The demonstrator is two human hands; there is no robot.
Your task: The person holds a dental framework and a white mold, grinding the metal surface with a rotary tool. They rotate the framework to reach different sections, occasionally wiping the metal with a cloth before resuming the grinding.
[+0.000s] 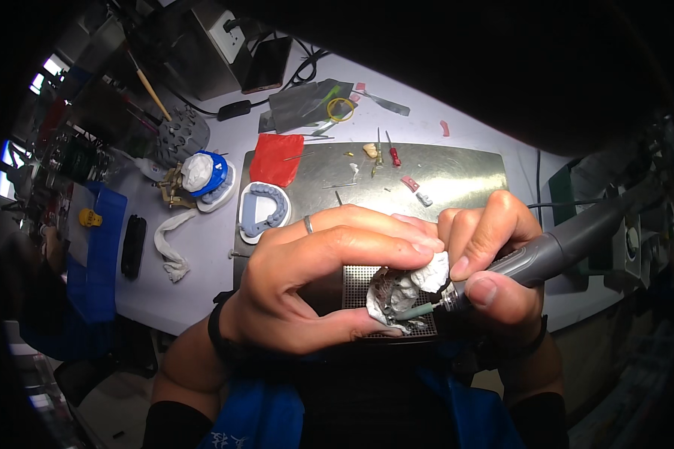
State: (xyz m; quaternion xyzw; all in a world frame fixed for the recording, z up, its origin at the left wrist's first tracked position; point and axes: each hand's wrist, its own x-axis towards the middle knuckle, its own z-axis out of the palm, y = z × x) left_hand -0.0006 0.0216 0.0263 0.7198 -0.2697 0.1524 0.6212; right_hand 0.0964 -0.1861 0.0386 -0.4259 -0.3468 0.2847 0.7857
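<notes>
Between the thumb and fingers of my left hand (314,277) is a rough white plaster piece (428,278), curved like a dental arch, with darker patches inside. My right hand (502,262) is closed round a grey rotary handpiece (535,258). Its greenish bur (419,310) reaches into the hollow of the plaster piece and seems to touch it. Below both hands lies a perforated metal grille (356,283) with white crumbs on it. A grey dental model (264,208) on a white base stands just beyond my left hand.
A metal plate (464,161) bears small hand tools and pink bits. Left of it are a red sheet (277,159), an articulator with a blue-banded plaster cast (202,173), a twisted white strip (171,243) and a blue bin (106,251). A cable (569,203) runs at the right.
</notes>
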